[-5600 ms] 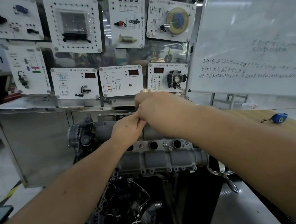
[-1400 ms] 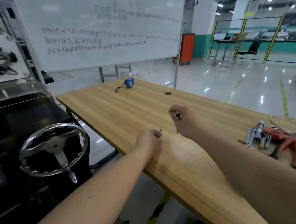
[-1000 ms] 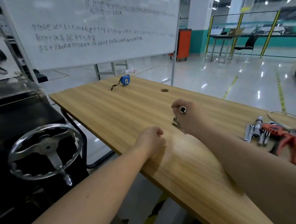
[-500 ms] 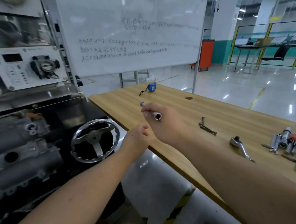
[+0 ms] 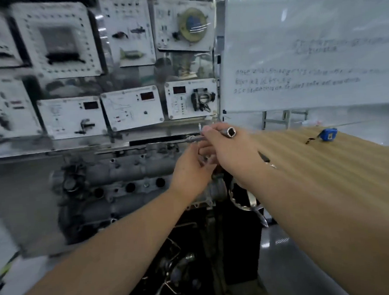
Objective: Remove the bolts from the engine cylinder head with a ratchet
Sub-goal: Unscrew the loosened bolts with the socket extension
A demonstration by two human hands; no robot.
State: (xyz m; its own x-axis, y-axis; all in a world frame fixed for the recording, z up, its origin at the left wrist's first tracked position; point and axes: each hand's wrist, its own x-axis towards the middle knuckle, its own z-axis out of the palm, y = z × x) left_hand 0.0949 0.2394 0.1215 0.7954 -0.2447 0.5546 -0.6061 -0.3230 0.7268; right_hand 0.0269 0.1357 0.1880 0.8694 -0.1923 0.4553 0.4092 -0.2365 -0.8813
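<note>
My right hand (image 5: 231,154) has its fingers clamped round a socket extension bar (image 5: 226,132), square drive end toward the camera, far tip pointing left past the fingertips. My left hand (image 5: 190,168) sits just below-left of it, fingers loosely curled and touching the right fingers; can't tell if it holds anything. Engine cylinder head (image 5: 127,174) is left of and below both hands; the counter (image 5: 326,162) with a blue tape measure (image 5: 329,134) is off to the right.

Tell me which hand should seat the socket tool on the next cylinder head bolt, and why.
Right. The right hand already grips the socket tool above the cylinder head; the left hand holds no tool that shows, and likely just steadies.
</note>
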